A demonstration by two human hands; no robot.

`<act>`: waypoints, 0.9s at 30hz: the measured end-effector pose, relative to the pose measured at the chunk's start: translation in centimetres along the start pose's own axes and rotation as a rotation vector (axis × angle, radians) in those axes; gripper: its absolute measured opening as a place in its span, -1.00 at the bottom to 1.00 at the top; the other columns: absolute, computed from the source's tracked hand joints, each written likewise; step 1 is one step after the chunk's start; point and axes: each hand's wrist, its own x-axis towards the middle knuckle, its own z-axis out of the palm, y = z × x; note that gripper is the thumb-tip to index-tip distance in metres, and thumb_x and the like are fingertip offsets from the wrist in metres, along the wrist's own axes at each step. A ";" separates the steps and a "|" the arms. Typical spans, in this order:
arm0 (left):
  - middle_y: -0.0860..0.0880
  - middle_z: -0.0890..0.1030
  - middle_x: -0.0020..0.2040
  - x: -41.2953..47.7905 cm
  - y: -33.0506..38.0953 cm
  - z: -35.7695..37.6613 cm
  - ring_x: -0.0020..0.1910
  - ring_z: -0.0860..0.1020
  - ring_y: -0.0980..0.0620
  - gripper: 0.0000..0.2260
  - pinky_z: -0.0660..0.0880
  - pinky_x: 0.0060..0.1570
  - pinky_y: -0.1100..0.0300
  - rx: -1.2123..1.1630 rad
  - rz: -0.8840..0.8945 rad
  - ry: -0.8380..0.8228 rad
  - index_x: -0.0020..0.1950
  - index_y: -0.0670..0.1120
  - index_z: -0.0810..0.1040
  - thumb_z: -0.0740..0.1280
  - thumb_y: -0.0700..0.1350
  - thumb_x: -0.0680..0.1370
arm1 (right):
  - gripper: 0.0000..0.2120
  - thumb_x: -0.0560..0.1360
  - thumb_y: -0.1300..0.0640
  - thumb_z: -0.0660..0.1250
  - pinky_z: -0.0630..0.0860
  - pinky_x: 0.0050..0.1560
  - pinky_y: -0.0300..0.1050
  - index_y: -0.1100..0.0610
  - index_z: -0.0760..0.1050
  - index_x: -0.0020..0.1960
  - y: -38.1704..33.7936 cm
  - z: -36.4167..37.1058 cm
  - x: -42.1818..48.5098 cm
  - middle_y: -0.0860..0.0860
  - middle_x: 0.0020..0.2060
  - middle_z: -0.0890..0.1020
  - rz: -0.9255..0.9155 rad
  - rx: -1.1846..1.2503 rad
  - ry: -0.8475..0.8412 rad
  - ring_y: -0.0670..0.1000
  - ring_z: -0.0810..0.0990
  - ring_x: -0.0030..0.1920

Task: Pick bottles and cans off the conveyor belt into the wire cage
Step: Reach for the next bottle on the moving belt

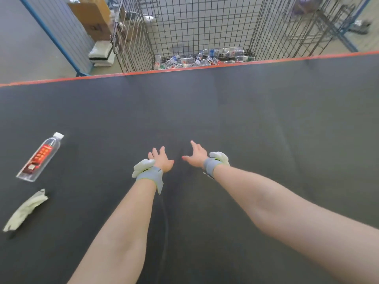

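Two objects are lying at the left side of the conveyor belt (266, 119), well apart from our hands. A clear plastic bottle (40, 157) with a white cap and a red label is lying on its side, cap pointing far. Just nearer than it, a crumpled pale wrapper (25, 211) is resting on the dark belt surface. Past the belt's orange edge (61, 79), at the far left, a cardboard box (92, 15) and some white packs (100, 55) are sitting beside a blue-framed panel (67, 31).

Moving right, we are stretching both bare arms out over the middle of the belt. Our left hand (161, 159) is reaching forward, back of the hand up, with its fingers (155, 151) spread and released, grasping nothing. A grey wrist strap (148, 176) carrying a white device is sitting on that wrist. Just beside it, our right hand (195, 156) is reaching out the same way, its fingers (193, 143) straight and loose, also grasping nothing, and it is wearing a matching strap (211, 166). The hands are not touching each other; we cannot tell whether they are touching the belt.

Beyond them, the wire cage (205, 27) is standing against the far edge, with a heap of clear bottles (205, 58) lying at its bottom. More wire racks (320, 23) are showing, blurred, at the far right.
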 end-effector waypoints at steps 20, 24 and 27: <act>-0.13 -0.19 0.56 -3.7 -7.5 2.8 0.54 -0.17 -0.14 -0.27 0.01 0.47 -0.20 -0.040 -0.173 0.183 0.57 -0.05 -0.15 0.26 0.01 0.57 | -0.24 0.57 -0.09 0.24 -0.03 0.53 0.11 -0.05 -0.15 0.58 3.4 2.6 -6.4 0.04 0.57 -0.10 0.046 -0.069 -0.055 0.10 -0.10 0.56; -0.16 -0.24 0.55 -1.4 -6.6 3.0 0.54 -0.19 -0.17 -0.25 -0.03 0.46 -0.26 -0.050 -0.169 0.218 0.57 -0.03 -0.18 0.27 -0.02 0.57 | -0.26 0.58 -0.03 0.25 0.01 0.52 0.08 -0.02 -0.13 0.58 2.9 2.6 -4.4 0.06 0.57 -0.03 -0.028 -0.010 -0.035 0.10 -0.03 0.56; -0.14 -0.24 0.55 0.5 -5.4 3.1 0.54 -0.16 -0.18 -0.23 -0.02 0.41 -0.33 -0.047 -0.153 0.293 0.56 -0.01 -0.16 0.30 -0.03 0.55 | -0.28 0.58 0.02 0.26 0.07 0.51 0.09 -0.02 -0.10 0.58 3.3 2.4 -2.8 0.05 0.56 0.05 -0.078 0.079 0.012 0.07 0.01 0.55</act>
